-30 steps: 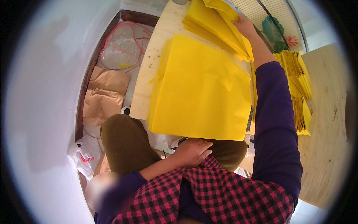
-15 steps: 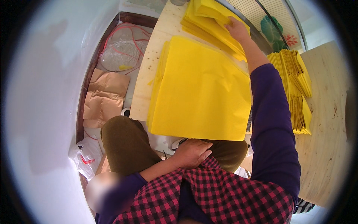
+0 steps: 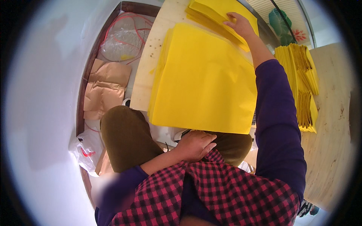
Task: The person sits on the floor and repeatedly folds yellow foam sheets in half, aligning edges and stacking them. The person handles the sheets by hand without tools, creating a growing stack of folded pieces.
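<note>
A large stack of yellow sheets (image 3: 205, 83), felt-like or paper, lies flat on the wooden table (image 3: 141, 86) in front of me. Beyond it, at the far edge, sits a second yellow pile (image 3: 215, 13). My right hand (image 3: 240, 25) reaches out over that far pile, thumb and fingers apart and holding nothing. Whether its fingertips touch the top sheet I cannot tell. On my lap, by the near edge of the large stack, rests my left hand (image 3: 194, 145), empty, its fingers stretched out and lying together.
Folded yellow bundles (image 3: 301, 83) stand on another wooden board (image 3: 328, 113) to the right. At left, brown paper (image 3: 107, 86), a clear plastic bag (image 3: 122, 41) with red cord and a white plastic bag (image 3: 87, 152) lie by the wall.
My right hand has let go of the far pile's top layer, which now lies flatter. My left hand stays on my lap. The whole view has shifted slightly.
</note>
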`<act>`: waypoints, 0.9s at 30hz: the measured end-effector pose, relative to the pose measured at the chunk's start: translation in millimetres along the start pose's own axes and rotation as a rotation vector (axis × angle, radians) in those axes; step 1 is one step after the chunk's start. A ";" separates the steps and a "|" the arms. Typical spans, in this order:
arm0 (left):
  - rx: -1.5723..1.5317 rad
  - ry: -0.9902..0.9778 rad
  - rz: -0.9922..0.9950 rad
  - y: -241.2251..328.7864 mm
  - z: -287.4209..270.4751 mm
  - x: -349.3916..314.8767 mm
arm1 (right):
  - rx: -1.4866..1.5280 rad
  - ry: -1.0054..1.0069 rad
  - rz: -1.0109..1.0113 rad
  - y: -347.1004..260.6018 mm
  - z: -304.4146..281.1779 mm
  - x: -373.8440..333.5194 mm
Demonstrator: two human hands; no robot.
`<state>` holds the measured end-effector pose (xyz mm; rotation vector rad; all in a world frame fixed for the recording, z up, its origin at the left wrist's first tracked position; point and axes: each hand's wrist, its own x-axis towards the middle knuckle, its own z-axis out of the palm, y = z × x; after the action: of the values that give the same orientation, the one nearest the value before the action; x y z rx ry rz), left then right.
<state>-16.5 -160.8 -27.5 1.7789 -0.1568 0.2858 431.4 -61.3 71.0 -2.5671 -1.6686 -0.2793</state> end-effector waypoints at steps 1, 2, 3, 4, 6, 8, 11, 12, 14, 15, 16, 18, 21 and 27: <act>-0.002 0.006 0.003 0.2 -0.1 0.1 | 0.007 0.003 -0.017 2.0 0.8 0.5; -0.003 0.022 0.017 0.4 -0.1 0.2 | 0.006 0.004 -0.015 3.4 1.8 0.9; -0.002 0.017 0.010 0.3 0.0 0.4 | 0.005 0.005 -0.014 4.5 2.7 1.3; 0.000 0.022 0.014 0.1 0.2 0.6 | 0.019 0.003 -0.024 5.3 3.4 1.7; -0.008 0.024 0.014 -0.3 0.5 0.6 | 0.038 0.001 -0.023 5.4 4.0 1.8; -0.027 0.024 0.012 -0.8 0.8 0.7 | 0.067 0.017 -0.051 4.5 3.3 0.8; -0.022 -0.030 -0.025 -0.7 1.4 2.5 | 0.017 -0.021 0.004 2.4 -0.2 -0.2; -0.017 -0.037 -0.034 -0.7 1.2 3.1 | -0.006 -0.026 0.018 2.3 -2.5 0.9; -0.003 -0.010 -0.013 0.5 1.1 3.3 | -0.034 -0.025 0.034 1.3 -4.4 3.4; 0.000 -0.013 -0.015 0.5 0.7 3.6 | -0.043 -0.018 0.036 0.9 -4.7 4.3; 0.001 -0.016 -0.019 0.6 0.4 3.3 | -0.067 0.043 0.019 0.4 -4.4 4.5; -0.002 0.004 -0.007 0.4 0.4 2.5 | -0.112 0.014 0.049 -0.7 -5.2 7.4; 0.003 0.018 0.013 -0.8 1.3 1.7 | -0.177 -0.030 0.097 -4.8 -6.0 7.4; 0.014 0.038 0.033 -1.6 1.9 0.5 | -0.190 0.058 -0.041 -14.2 -6.3 -2.6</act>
<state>-15.4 -162.3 -29.2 1.7850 -0.1569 0.3453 416.7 -58.8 76.1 -2.6291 -1.7547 -0.5346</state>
